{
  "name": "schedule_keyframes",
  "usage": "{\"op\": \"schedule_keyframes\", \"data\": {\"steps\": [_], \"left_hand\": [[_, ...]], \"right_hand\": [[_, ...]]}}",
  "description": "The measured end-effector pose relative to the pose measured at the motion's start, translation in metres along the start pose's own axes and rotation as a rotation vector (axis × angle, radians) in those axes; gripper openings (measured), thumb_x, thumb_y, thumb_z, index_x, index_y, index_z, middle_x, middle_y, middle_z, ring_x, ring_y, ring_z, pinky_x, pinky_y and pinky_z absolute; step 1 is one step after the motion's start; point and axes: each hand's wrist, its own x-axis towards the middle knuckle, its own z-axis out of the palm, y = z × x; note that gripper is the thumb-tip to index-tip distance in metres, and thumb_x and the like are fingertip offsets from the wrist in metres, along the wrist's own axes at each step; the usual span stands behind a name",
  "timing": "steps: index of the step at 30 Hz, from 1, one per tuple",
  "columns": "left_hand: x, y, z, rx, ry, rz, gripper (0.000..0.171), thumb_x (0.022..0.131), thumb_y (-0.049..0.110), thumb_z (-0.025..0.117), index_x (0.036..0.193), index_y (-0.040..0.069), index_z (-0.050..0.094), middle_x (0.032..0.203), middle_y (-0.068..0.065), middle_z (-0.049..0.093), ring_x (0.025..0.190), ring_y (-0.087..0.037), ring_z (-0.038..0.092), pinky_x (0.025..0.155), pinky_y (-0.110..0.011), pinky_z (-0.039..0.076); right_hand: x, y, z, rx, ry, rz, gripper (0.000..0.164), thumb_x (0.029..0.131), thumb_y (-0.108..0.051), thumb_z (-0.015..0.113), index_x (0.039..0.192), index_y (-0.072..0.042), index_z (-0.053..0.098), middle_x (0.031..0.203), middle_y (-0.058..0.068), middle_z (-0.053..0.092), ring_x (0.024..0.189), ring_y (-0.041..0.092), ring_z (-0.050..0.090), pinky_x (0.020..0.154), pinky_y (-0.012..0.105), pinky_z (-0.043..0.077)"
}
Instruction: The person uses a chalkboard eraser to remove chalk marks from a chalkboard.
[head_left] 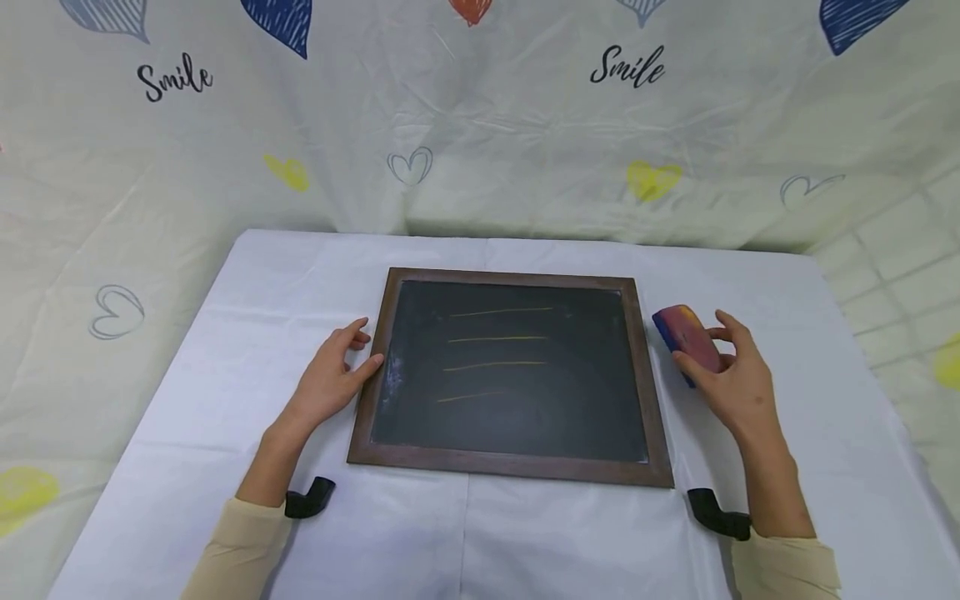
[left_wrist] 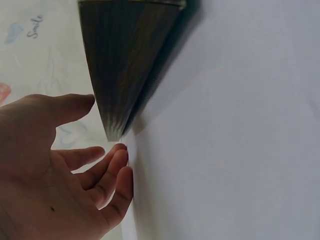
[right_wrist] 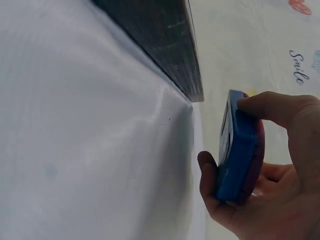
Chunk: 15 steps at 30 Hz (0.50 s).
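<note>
A framed chalkboard (head_left: 592, 375) lies on the table, several thin yellow chalk lines (head_left: 497, 339) across its dark surface. At its left side is my left hand (head_left: 327, 381), with the thumb tip right at the brown wooden frame (head_left: 365, 421). In the left wrist view, the other fingers (left_wrist: 107, 175) curve loosely near the frame's end and hold nothing. To the right of the board, my right hand (head_left: 738, 392) grips a chalkboard eraser (head_left: 686, 333) between thumb and fingers. The right wrist view shows the eraser's blue side (right_wrist: 241, 150), tilted, off the cloth.
White cloth (head_left: 405, 533) covers the table. Behind it hangs a pale curtain (head_left: 517, 142) printed with hearts and "Smile". A black curved piece sits by each wrist, the left piece (head_left: 310, 498) and the right piece (head_left: 717, 514).
</note>
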Motion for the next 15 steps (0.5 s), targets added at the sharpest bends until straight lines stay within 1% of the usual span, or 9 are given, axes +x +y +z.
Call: {"op": "schedule_keyframes", "data": {"steps": [2,6,9,13,15], "left_hand": [[0.0004,0.0000,0.0000,-0.001,-0.003,0.000,0.069,0.104,0.027,0.065,0.160,0.000,0.035,0.138,-0.023,0.057,0.130,-0.039,0.055,0.100,-0.053,0.051],[0.0013,-0.0023,0.0002,0.009,-0.010,0.004,0.069,0.104,0.028,0.064,0.161,0.002,0.034,0.139,-0.022,0.056,0.131,-0.038,0.055,0.101,-0.054,0.051],[0.0018,-0.0042,0.0008,0.012,-0.016,0.000,0.069,0.104,0.027,0.064,0.161,0.004,0.034,0.140,-0.022,0.056,0.132,-0.038,0.054,0.101,-0.054,0.051],[0.0022,-0.0044,0.0020,0.010,-0.015,-0.001,0.068,0.104,0.027,0.064,0.161,0.004,0.035,0.139,-0.023,0.056,0.131,-0.038,0.054,0.101,-0.054,0.052],[0.0026,-0.0043,0.0027,0.011,-0.015,0.004,0.067,0.104,0.026,0.064,0.161,0.004,0.035,0.139,-0.023,0.056,0.130,-0.038,0.054,0.100,-0.054,0.052]], "right_hand": [[-0.0006,0.0004,0.0009,0.020,-0.005,-0.007,0.085,0.096,-0.030,0.074,0.163,-0.007,0.027,0.152,0.028,0.047,0.110,0.037,0.057,0.065,0.001,0.037],[-0.0016,0.0005,0.0036,0.056,-0.011,-0.006,0.076,0.095,-0.028,0.074,0.155,-0.001,0.036,0.146,0.028,0.049,0.111,0.028,0.052,0.068,0.002,0.038],[-0.0020,0.0000,0.0048,0.071,-0.019,-0.005,0.072,0.095,-0.028,0.073,0.152,0.000,0.038,0.143,0.029,0.050,0.114,0.030,0.052,0.069,0.003,0.038],[-0.0024,-0.0014,0.0047,0.078,-0.030,-0.008,0.073,0.096,-0.029,0.072,0.153,0.001,0.038,0.143,0.031,0.049,0.118,0.037,0.052,0.070,0.004,0.038],[-0.0033,-0.0018,0.0040,0.078,-0.025,-0.011,0.072,0.097,-0.030,0.072,0.153,0.000,0.039,0.143,0.030,0.050,0.116,0.035,0.052,0.070,0.005,0.038]]}}
